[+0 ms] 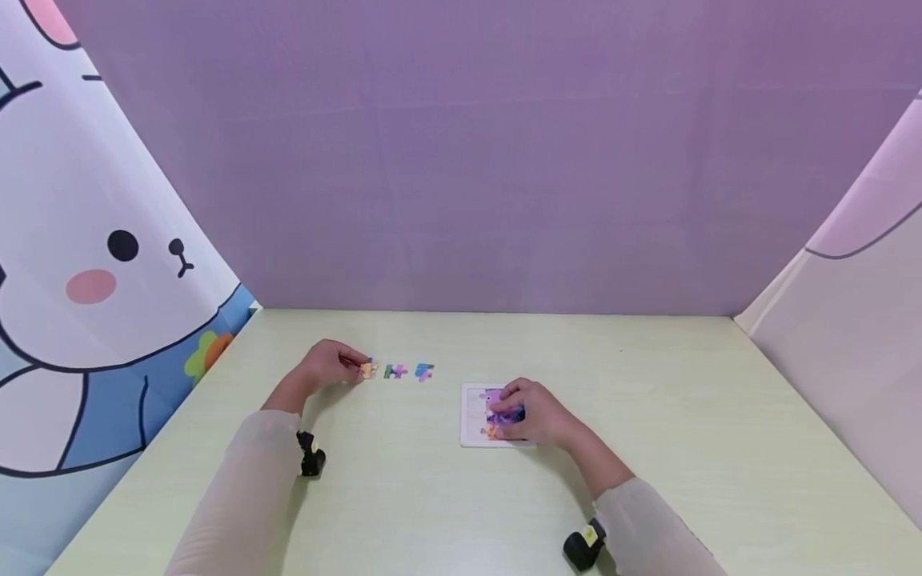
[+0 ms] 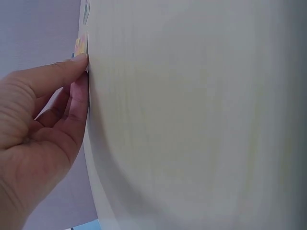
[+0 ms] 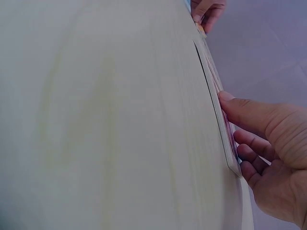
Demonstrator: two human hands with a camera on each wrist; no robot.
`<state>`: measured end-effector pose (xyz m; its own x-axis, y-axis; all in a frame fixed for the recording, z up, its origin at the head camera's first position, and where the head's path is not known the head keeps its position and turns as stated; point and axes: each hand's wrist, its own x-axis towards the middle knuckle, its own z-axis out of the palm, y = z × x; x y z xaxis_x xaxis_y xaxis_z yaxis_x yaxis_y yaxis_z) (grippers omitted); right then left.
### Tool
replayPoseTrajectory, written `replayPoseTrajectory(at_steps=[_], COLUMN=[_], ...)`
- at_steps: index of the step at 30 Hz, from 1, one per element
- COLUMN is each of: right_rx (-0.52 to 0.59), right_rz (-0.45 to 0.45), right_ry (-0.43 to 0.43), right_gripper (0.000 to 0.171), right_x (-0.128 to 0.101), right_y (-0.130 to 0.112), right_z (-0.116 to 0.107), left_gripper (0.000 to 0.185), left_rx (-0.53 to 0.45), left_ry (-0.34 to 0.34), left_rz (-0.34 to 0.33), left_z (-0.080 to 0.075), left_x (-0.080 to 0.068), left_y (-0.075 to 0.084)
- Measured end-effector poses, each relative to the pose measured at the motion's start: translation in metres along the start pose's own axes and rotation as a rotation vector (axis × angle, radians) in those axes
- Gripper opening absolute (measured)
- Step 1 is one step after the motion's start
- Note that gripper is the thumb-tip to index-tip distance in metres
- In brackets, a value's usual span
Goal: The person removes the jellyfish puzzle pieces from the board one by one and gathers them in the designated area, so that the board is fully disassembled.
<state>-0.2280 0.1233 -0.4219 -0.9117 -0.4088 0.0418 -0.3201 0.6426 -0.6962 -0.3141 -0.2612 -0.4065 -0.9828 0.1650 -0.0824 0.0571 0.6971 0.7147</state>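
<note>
At the left, my left hand (image 1: 333, 364) pinches a yellow-orange puzzle piece (image 1: 369, 370) by its edge. The left wrist view shows the thumb and fingertips of that hand (image 2: 53, 103) at the piece (image 2: 81, 44), low against the table. My right hand (image 1: 540, 412) rests over a white-framed puzzle tray (image 1: 472, 442), its thumb and fingers spread on the pieces. Purple pieces and an orange one (image 1: 491, 431) show in the tray; the hand hides its right part. In the right wrist view, the thumb of my right hand (image 3: 268, 143) touches the puzzle surface.
Two loose puzzle pieces, one green and pink (image 1: 395, 371) and one blue and pink (image 1: 424, 372), lie in a row between the left hand and the tray. A purple backdrop (image 1: 490, 160) stands along the back edge of the pale table (image 1: 403, 496), with a cartoon-printed cloth (image 1: 86, 336) at left.
</note>
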Motion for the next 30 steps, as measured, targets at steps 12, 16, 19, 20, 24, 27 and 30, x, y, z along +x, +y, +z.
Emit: replayPoseTrajectory(at_steps=[12,16,19,20,24,27,30], right_rx=[-0.014,-0.006,-0.006,-0.008,-0.014,-0.015,-0.014], right_rz=[-0.001,0.009,0.011,0.011,0.009,0.005,0.001], right_ry=[0.003,0.004,0.010,0.010,0.009,0.009,0.012], right_gripper=[0.036,0.036,0.036,0.036,0.037,0.036,0.036], right_x=[-0.001,-0.001,0.000,0.000,0.001,0.000,0.000], right_y=[0.000,0.000,-0.001,-0.001,0.000,0.001,0.001], right_z=[0.001,0.002,0.002,0.002,0.003,0.002,0.002], left_gripper=[0.026,0.029,0.033,0.034,0.034,0.034,0.036], left_rx=[0.030,0.014,-0.001,-0.007,-0.026,-0.068,-0.125], left_ry=[-0.006,-0.012,-0.013,-0.009,0.010,0.014,0.026], left_rz=[0.007,0.018,0.026,0.025,0.029,0.035,0.034], left_z=[0.001,0.001,0.000,0.000,-0.002,-0.002,-0.003], left_x=[0.000,-0.001,-0.002,-0.003,-0.007,-0.010,-0.012], left_y=[-0.001,-0.003,-0.003,-0.003,-0.003,-0.003,-0.002])
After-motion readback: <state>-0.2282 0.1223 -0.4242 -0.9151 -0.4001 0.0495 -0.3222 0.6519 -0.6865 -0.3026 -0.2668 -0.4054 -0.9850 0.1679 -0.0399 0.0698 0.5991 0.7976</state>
